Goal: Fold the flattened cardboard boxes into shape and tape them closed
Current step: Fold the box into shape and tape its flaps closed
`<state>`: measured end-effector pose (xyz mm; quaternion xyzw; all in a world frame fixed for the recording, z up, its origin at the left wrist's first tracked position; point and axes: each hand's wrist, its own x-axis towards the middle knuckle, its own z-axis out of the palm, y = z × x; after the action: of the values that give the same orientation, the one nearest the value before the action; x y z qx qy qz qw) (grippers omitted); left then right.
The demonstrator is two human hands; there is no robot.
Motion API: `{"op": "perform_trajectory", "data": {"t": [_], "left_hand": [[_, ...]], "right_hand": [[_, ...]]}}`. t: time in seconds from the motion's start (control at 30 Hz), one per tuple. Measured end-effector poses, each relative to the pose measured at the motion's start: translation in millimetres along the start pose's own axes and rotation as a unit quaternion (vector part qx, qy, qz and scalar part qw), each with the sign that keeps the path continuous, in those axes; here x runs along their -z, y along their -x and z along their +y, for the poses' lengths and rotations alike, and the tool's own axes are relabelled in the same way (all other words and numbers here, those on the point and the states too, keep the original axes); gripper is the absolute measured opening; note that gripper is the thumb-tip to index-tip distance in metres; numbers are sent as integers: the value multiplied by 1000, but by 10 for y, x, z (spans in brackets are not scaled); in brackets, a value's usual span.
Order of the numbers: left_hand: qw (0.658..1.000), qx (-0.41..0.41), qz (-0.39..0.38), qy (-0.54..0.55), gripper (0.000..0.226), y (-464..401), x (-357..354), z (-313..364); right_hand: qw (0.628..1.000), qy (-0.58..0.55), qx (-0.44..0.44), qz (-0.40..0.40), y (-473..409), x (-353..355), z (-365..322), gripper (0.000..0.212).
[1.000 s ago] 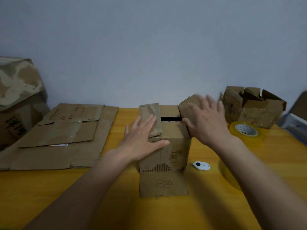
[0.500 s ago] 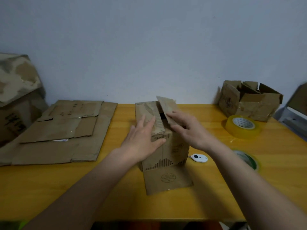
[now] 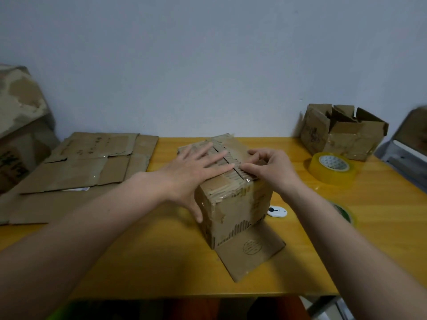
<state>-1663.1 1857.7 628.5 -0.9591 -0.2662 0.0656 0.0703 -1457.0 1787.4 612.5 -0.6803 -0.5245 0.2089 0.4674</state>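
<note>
On one box, two hands: left flat and spread, right curled, pressing flaps

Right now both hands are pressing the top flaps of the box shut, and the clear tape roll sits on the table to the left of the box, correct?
Not quite. The head view shows the clear tape roll on the table to the right of the box, not the left. The rest holds: the left hand and right hand press its top flaps shut.
</note>
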Motion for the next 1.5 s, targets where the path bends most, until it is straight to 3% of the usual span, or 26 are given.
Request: {"op": "perform_trajectory", "data": {"t": [0.1,0.23,0.4,0.57,0.9,1.03,1.1,1.2,1.37,1.5], "left_hand": [[999,4,-10,38,136,-157,-65,41],[996,51,43,54,132,-253,-139,276],[982,155,104,-10,137,-480,-106,831],[971,213,106,28,136,-700,-7,1037],[991,85,60,89,142,-691,-43,677],[991,84,46,99,137,-707,-48,700],[988,96,51,105,128,-698,-44,711],[984,130,71,95,118,-687,-45,757],[981,158,64,95,105,-693,-26,769],[979,158,68,110,106,-695,-14,776]], "right_hand": [[999,-23,10,-25,-78,56,31,26],[1000,7,-13,8,-222,112,96,48],[998,35,-49,14,-268,92,134,52],[999,14,-49,-10,-193,207,191,49],[994,-99,-11,-55,41,216,379,58],[976,-216,-17,23,114,28,367,41],[966,-251,-32,47,111,-25,375,46],[951,-305,-46,0,82,-20,356,58],[936,-332,-43,-106,42,41,365,54],[951,-299,-39,-68,124,11,479,52]]}}
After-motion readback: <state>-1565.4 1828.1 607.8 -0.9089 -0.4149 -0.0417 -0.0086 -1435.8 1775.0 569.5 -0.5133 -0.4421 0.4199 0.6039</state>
